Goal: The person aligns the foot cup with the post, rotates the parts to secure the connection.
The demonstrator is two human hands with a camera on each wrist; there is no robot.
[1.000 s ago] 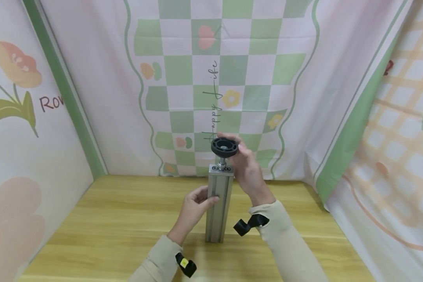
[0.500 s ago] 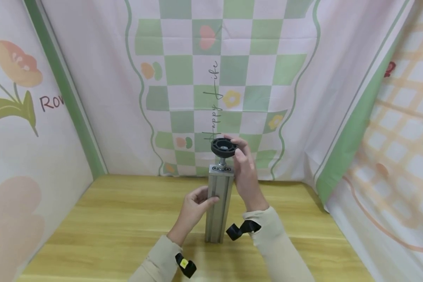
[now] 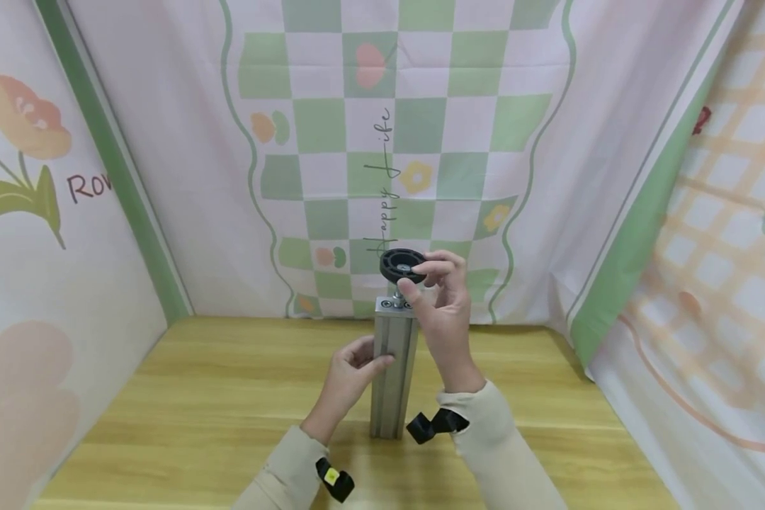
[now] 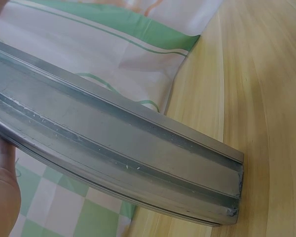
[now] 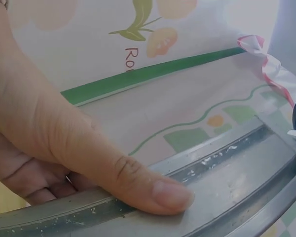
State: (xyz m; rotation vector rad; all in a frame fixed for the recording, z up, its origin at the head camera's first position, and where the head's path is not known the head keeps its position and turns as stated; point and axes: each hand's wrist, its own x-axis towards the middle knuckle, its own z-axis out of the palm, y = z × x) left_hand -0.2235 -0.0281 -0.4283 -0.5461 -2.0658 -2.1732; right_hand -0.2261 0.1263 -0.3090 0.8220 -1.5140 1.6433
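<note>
An aluminium extrusion profile (image 3: 392,375) stands upright on the wooden table, its slotted sides visible in both wrist views. From its end plate (image 3: 387,307) rises a metal stud topped by a round black levelling foot (image 3: 392,263), hollow side up. My left hand (image 3: 350,372) grips the profile at mid-height, thumb across the near face and fingers around the far left side. At the foot's right rim, my right hand (image 3: 449,312) pinches the edge between thumb and fingers. The right wrist view shows the left thumb (image 5: 172,196) pressed along the profile; the foot is only partly seen there.
The wooden table (image 3: 229,411) spreads around the profile's base. A checked cloth (image 3: 331,177) hangs behind it, with a flowered cloth (image 3: 32,283) at the left and a plaid one (image 3: 727,283) at the right. Black camera mounts sit on both wrists.
My right hand has come round from behind the levelling foot to its near right side, with thumb and fingers now at the rim. The left hand and profile stay nearly still.
</note>
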